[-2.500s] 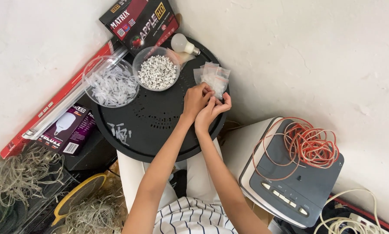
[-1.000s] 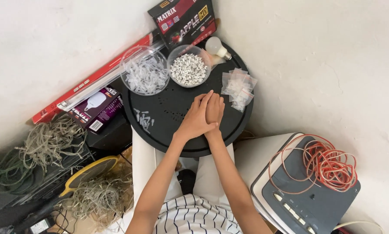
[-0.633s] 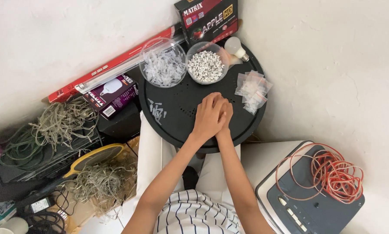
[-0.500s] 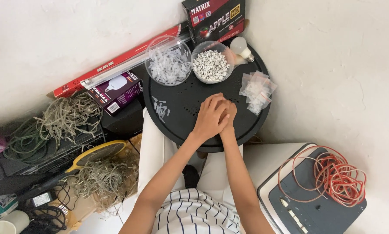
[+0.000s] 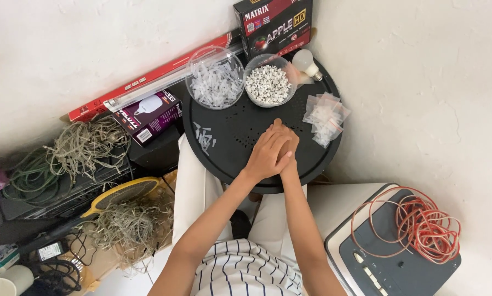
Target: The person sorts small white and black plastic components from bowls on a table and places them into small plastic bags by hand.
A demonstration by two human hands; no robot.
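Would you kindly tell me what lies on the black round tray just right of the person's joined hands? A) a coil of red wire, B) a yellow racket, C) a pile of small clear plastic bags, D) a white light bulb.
C: a pile of small clear plastic bags lies on the black round tray, right of the left hand clasped over the right hand.

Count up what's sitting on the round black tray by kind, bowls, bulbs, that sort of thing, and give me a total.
Clear bowls: 2, one of clear plastic pieces, one of small white pieces
Light bulbs: 1
Piles of small clear bags: 1
Little heaps of loose clear pieces: 1
Total: 5 on the tray. The left hand covers the right hand; anything between them is hidden.
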